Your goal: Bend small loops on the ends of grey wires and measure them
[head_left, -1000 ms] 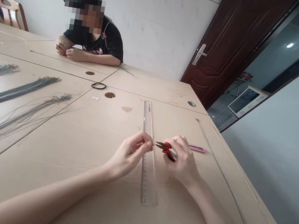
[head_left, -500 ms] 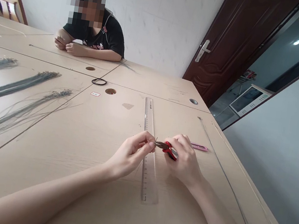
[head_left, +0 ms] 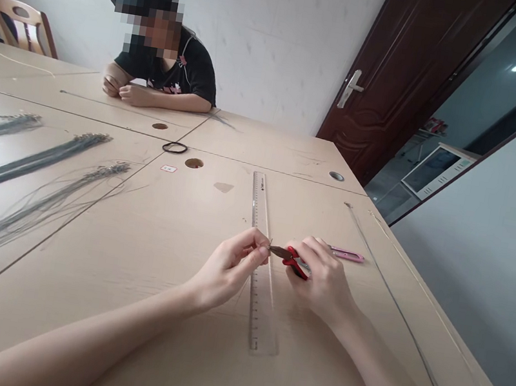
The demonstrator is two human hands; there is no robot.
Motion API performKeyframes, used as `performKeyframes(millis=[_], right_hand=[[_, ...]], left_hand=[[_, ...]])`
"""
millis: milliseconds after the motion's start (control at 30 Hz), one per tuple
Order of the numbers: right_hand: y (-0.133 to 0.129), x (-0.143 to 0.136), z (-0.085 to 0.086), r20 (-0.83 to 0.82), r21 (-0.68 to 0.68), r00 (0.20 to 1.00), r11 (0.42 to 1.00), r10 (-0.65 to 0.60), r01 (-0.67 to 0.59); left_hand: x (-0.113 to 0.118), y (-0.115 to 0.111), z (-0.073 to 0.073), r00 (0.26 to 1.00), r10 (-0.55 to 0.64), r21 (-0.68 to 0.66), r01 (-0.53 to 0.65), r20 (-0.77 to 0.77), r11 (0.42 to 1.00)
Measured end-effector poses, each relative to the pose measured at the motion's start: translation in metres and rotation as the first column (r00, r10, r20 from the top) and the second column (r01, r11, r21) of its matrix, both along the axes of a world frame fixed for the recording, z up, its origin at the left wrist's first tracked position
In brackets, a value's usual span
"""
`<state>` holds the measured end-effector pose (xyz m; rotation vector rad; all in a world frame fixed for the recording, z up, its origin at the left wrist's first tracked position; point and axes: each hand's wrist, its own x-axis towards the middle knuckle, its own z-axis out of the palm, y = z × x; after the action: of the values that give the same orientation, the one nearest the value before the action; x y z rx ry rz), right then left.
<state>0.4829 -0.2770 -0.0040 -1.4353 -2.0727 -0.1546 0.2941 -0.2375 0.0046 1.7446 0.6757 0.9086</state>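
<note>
My left hand [head_left: 237,261] is closed in a pinch above the clear ruler [head_left: 262,318]. Between its thumb and forefinger is a thin wire, of which only a short end shows at the fingertips; most of it is hidden or too fine to trace. In my right hand [head_left: 323,275] are small pliers [head_left: 282,253] with red and black handles. The fingers wrap round the handles, and the jaws point left, meeting the wire at my left fingertips. A pink-handled cutter [head_left: 347,255] lies on the table just beyond my right hand.
Bundles of grey wires [head_left: 31,167] lie to the left on the table [head_left: 155,346]. Single long strands [head_left: 398,300] run along the right edge. A black band [head_left: 175,148], a small label [head_left: 168,168] and a tape roll [head_left: 336,176] lie farther back. Another person [head_left: 193,72] sits across.
The plier jaws look closer together at my left fingertips. Both hands stay almost in place, while the whole view has shifted slightly.
</note>
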Motion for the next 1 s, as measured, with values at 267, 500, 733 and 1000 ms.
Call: performKeyframes(millis=[267,500,733,1000], right_hand=[[-0.006,-0.012,0.002,-0.124,-0.123,0.992,0.992,-0.006,-0.010],[-0.010,-0.017,0.001,-0.194,-0.215,0.978,0.976,-0.074,0.031],[-0.011,-0.020,0.002,-0.217,-0.271,0.971,0.962,-0.102,0.040],[-0.012,-0.020,0.005,-0.194,-0.248,0.970,0.964,-0.145,0.095]], left_hand=[[-0.002,0.001,-0.006,0.993,0.110,0.179,-0.115,0.042,0.977],[-0.010,-0.014,-0.001,0.954,-0.089,0.493,-0.067,0.287,0.867],[-0.007,-0.017,-0.003,0.945,-0.176,0.556,-0.007,0.275,0.831],[-0.004,-0.022,-0.008,0.970,0.058,0.409,-0.154,0.237,0.899]])
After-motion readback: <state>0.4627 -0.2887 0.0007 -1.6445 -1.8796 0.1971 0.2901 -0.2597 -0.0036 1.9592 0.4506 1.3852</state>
